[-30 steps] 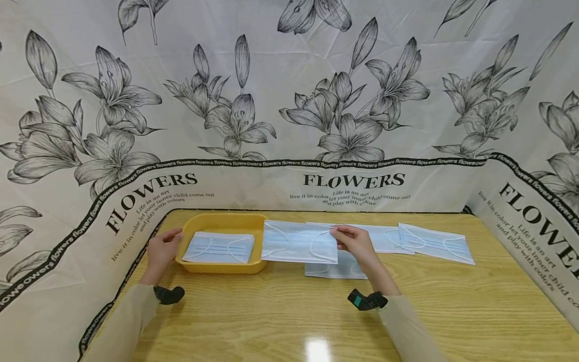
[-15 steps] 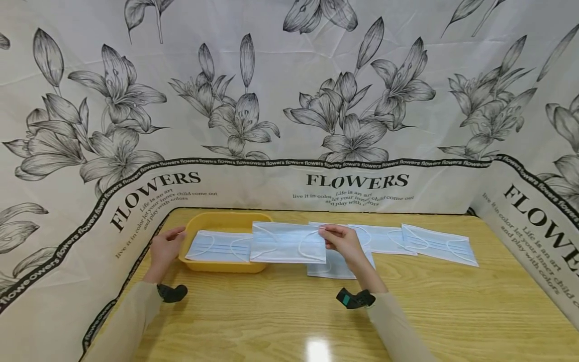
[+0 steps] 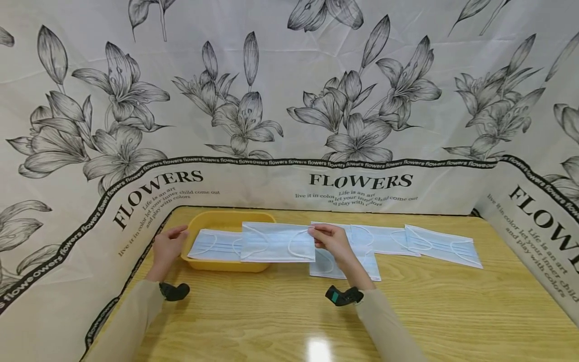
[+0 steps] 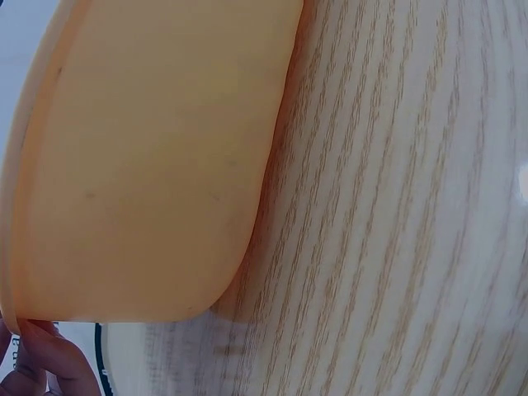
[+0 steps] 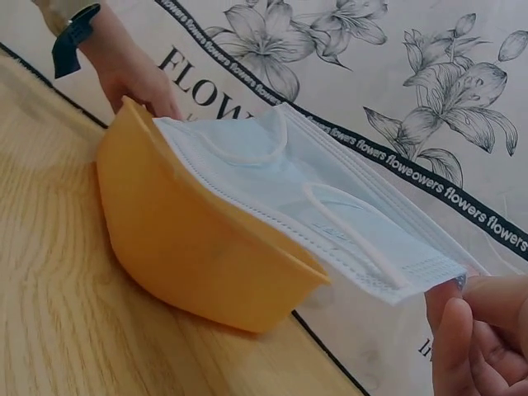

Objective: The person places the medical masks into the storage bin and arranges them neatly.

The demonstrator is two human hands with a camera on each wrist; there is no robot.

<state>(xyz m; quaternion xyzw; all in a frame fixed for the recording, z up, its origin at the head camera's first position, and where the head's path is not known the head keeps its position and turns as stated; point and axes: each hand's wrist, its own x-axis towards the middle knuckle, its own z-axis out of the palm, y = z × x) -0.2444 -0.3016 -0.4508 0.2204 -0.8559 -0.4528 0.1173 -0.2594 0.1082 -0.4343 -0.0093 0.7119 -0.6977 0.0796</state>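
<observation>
My left hand (image 3: 167, 247) is at the left end of a yellow plastic basin (image 3: 226, 267), its thumb and fingers pinching the rim in the left wrist view. Inside the basin lies a pale blue face mask (image 3: 210, 245) with white ear loops; whether more lie beneath it cannot be seen. My right hand (image 3: 333, 246) pinches another face mask (image 3: 278, 243) by its right edge. That mask is held flat above the basin's right part, hiding some of the mask inside. In the right wrist view, the held mask (image 5: 330, 210) stretches from my fingertips across the basin's rim.
Several more masks lie overlapping to the right on the wooden table (image 3: 253, 311), among them one mask (image 3: 445, 246) at the far right and another mask (image 3: 325, 264) partly behind my right hand. A flower-printed cloth (image 3: 253, 186) encloses the table at the back and sides.
My right hand has carried the mask leftward, from beside the basin's right edge to over its right part. My left hand has stayed at the basin's left end.
</observation>
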